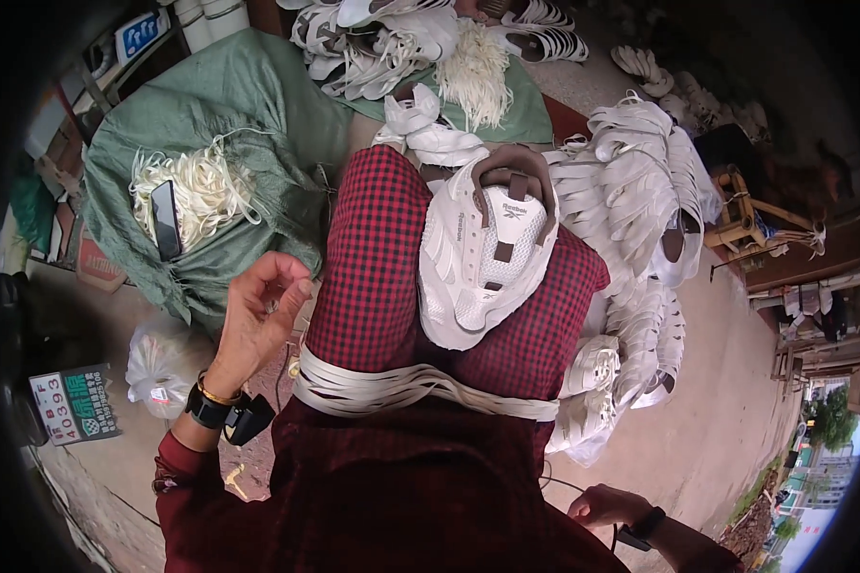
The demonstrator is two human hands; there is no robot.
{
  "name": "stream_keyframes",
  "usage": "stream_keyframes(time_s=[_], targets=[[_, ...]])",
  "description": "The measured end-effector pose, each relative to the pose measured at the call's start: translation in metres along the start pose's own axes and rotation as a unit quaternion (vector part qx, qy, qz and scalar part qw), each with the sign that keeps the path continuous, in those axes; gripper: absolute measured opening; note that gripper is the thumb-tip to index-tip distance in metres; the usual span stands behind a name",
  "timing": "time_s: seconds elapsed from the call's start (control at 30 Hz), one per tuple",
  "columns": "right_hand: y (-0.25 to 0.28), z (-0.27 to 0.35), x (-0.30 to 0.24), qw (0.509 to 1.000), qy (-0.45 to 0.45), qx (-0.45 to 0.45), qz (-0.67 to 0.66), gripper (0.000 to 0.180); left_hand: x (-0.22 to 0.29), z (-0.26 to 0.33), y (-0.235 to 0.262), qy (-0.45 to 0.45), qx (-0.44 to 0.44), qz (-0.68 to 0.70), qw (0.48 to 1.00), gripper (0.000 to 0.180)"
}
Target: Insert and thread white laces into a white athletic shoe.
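Observation:
A white sneaker (478, 258) with brown lining and bare eyelets rests on my checked lap, its toe pointing toward me. Nothing touches it. Flat white laces (392, 389) lie in a bundle across my thighs. My left hand (263, 310) is raised beside my left knee, thumb and fingers curled together in a pinch; whatever they may hold is too small to make out. Low at my right side, my right hand (610, 506) has its fingers curled in, and their tips are hidden. A thin dark cord (564, 480) runs near it.
At left, a green sack (258, 95) carries a heap of cream laces (215, 186) with a phone (165, 220) on top. Stacked white shoes (631, 172) line my right side. More shoes (382, 48) and laces (475, 76) lie ahead. A plastic bag (162, 368) sits at left.

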State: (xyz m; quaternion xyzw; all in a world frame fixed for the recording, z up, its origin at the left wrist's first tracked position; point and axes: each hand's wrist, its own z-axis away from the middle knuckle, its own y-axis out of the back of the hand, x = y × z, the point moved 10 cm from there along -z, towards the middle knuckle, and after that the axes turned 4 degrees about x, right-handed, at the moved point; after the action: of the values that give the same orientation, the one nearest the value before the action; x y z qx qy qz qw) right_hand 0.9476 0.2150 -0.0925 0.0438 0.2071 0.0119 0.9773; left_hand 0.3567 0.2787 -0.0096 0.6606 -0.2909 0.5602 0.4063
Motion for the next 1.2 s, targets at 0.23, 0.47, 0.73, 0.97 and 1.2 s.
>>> stream_keyframes(time_s=[0.23, 0.47, 0.73, 0.97, 1.2], targets=[[0.134, -0.030, -0.140, 0.851, 0.216, 0.470, 0.094, 0.006, 0.083, -0.022, -0.085, -0.149, -0.106, -0.037, 0.982, 0.035], [0.219, 0.053, -0.241, 0.700, 0.373, 0.608, -0.037, 0.020, 0.119, -0.071, -0.148, -0.385, -0.042, -0.207, 0.899, 0.055], [0.281, 0.004, -0.347, 0.638, 0.544, 0.544, 0.038, 0.037, 0.116, -0.091, -0.162, -0.344, -0.083, -0.220, 0.909, 0.062], [0.243, -0.020, -0.319, 0.728, 0.530, 0.409, -0.147, 0.020, 0.111, -0.092, -0.147, -0.325, -0.056, -0.262, 0.907, 0.063], [0.137, -0.056, -0.309, 0.667, 0.420, 0.507, 0.349, 0.021, 0.114, -0.033, -0.112, -0.333, 0.010, -0.090, 0.939, 0.044]])
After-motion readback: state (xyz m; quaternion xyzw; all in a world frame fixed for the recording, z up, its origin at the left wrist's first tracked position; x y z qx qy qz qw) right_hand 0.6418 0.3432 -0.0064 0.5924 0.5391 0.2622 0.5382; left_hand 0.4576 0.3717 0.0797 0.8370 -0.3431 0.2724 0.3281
